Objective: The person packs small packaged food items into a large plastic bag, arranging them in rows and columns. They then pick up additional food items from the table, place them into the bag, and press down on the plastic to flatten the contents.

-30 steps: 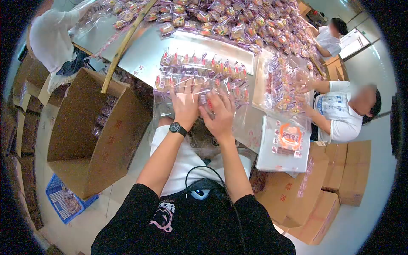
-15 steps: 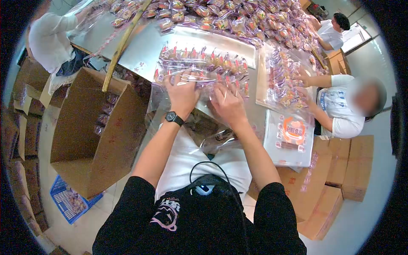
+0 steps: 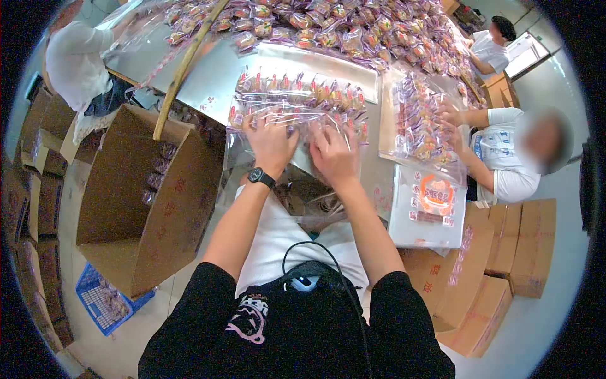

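Observation:
In front of me lies a large clear plastic bag (image 3: pixel 221 183) holding rows of small wrapped packs (image 3: pixel 297 88). My left hand (image 3: pixel 271 142), below a black wristwatch (image 3: pixel 260 177), rests on the near left part of the rows with its fingers spread over the plastic. My right hand (image 3: pixel 331 148) presses on the near right part, its fingers bent and partly hidden by glare and film; whether they pinch the film is unclear. The bag's loose end hangs over the table edge toward my lap.
A heap of wrapped packs (image 3: pixel 379 28) covers the far table. A wooden stick (image 3: pixel 183 72) lies at left above an open carton (image 3: pixel 120 215). Right are a co-worker's hands (image 3: pixel 451 129) on another filled bag (image 3: pixel 410 120), printed flat bags (image 3: pixel 404 221), and cartons (image 3: pixel 530 246).
My right hand has moved slightly left, closer to my left hand. The near edge of the plastic is drawn up a little over the packs.

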